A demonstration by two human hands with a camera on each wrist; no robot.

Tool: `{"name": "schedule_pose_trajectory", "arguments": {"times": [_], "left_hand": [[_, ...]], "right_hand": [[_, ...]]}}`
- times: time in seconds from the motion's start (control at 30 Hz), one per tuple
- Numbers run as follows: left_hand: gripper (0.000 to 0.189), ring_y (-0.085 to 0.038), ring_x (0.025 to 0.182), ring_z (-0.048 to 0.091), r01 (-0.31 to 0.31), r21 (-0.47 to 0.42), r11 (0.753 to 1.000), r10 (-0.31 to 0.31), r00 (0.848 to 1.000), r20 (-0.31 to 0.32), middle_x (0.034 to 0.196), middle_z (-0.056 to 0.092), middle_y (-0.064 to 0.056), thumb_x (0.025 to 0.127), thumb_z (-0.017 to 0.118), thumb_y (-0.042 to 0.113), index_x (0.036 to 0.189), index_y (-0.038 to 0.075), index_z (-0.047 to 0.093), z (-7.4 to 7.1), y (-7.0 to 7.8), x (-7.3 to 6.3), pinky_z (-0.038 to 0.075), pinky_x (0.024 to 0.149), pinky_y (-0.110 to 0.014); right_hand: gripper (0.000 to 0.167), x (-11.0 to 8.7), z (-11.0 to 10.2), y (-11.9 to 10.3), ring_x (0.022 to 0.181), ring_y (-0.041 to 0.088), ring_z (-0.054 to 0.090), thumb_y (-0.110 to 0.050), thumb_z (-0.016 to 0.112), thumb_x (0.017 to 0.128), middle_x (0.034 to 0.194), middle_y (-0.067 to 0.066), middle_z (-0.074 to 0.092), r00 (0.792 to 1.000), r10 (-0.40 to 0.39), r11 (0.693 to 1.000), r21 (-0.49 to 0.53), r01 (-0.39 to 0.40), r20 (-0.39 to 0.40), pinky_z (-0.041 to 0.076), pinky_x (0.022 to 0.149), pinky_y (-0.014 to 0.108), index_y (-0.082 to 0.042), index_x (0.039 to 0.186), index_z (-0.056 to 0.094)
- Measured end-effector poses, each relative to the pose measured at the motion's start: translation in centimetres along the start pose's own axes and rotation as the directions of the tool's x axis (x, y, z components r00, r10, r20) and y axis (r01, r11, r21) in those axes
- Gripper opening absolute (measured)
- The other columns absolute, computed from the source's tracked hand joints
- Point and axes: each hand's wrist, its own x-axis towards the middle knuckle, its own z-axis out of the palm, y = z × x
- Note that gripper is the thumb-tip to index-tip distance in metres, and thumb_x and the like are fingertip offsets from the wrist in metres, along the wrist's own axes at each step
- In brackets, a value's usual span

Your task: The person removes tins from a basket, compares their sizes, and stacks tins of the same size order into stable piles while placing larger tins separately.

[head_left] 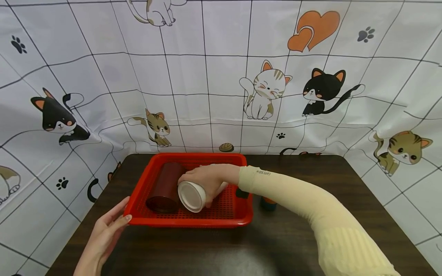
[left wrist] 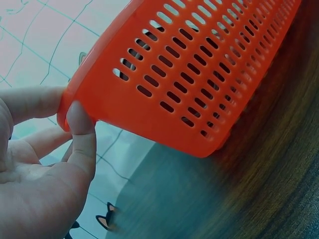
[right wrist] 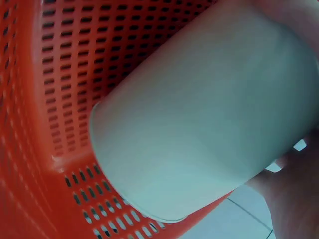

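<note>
A red plastic basket (head_left: 190,222) with slotted walls stands on the table. My left hand (head_left: 105,230) pinches its near left corner; in the left wrist view the thumb and fingers hold the rim (left wrist: 82,87). Inside the basket my right hand (head_left: 207,177) grips a white cylindrical container (head_left: 190,197), which lies tilted with a round end towards me. The right wrist view shows the container's smooth pale side (right wrist: 189,119) over the slotted basket. Just left of it, a dark red cylinder (head_left: 166,188) lies lengthwise in the basket.
The dark wooden table (head_left: 193,249) extends around the basket. A small orange and teal object (head_left: 268,203) stands right of the basket, partly hidden by the right forearm. A white sheet (head_left: 224,76) with cat drawings rises behind the table and along its sides.
</note>
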Motion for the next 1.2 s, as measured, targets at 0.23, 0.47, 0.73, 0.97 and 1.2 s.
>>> {"name": "schedule_pose_trajectory", "arguments": {"times": [0.23, 0.47, 0.73, 0.97, 1.2], "left_hand": [[0.066, 0.008, 0.109, 0.061, 0.001, -0.007, 1.0, -0.001, 1.0, -0.009, 0.124, 0.057, 0.03, 0.1, 0.055, 0.006, 0.157, 0.007, 0.022, -0.1, 0.0, -0.2, 0.053, 0.086, -0.014], [0.067, 0.009, 0.11, 0.06, 0.009, -0.005, 1.0, -0.009, 1.0, -0.01, 0.123, 0.057, 0.03, 0.099, 0.056, 0.006, 0.157, 0.006, 0.021, 0.1, 0.1, -0.1, 0.053, 0.087, -0.013], [0.067, 0.008, 0.108, 0.06, 0.006, -0.006, 1.0, -0.006, 1.0, -0.016, 0.122, 0.057, 0.03, 0.099, 0.056, 0.006, 0.157, 0.007, 0.022, 0.2, -0.1, -0.1, 0.053, 0.086, -0.014], [0.066, 0.009, 0.109, 0.06, -0.006, -0.012, 1.0, 0.006, 1.0, -0.008, 0.122, 0.058, 0.031, 0.099, 0.055, 0.005, 0.157, 0.007, 0.023, 0.2, -0.2, 0.0, 0.053, 0.086, -0.014], [0.066, 0.009, 0.109, 0.06, -0.009, -0.025, 1.0, 0.009, 1.0, -0.005, 0.122, 0.058, 0.031, 0.099, 0.054, 0.004, 0.157, 0.007, 0.022, 0.0, -0.4, 0.1, 0.053, 0.086, -0.013]], "right_hand": [[0.103, -0.2, -0.5, 0.0, 0.123, 0.007, 0.046, -0.04, 0.09, 0.064, 0.138, -0.006, 0.047, 0.989, -0.075, 0.982, 0.162, 0.096, -0.131, 0.039, 0.108, 0.023, -0.017, 0.146, 0.033], [0.1, -1.0, -0.7, 0.3, 0.118, 0.006, 0.052, -0.039, 0.091, 0.062, 0.134, -0.005, 0.053, 0.964, -0.049, 0.963, 0.244, 0.114, -0.26, 0.043, 0.103, 0.022, -0.014, 0.142, 0.035], [0.104, -2.6, -1.4, 0.4, 0.12, 0.007, 0.053, -0.04, 0.092, 0.063, 0.135, -0.006, 0.055, 0.927, 0.028, 0.937, 0.332, 0.106, -0.375, 0.045, 0.104, 0.025, -0.014, 0.143, 0.031], [0.106, -4.5, -2.1, -0.4, 0.12, 0.006, 0.055, -0.039, 0.094, 0.06, 0.132, -0.008, 0.058, 0.876, 0.158, 0.907, 0.418, 0.053, -0.455, 0.046, 0.103, 0.03, -0.02, 0.144, 0.033], [0.108, -6.4, -2.8, -0.9, 0.123, 0.009, 0.053, -0.033, 0.095, 0.06, 0.134, -0.007, 0.056, 0.824, 0.227, 0.863, 0.499, 0.076, -0.519, 0.044, 0.106, 0.037, -0.024, 0.147, 0.033]]}}
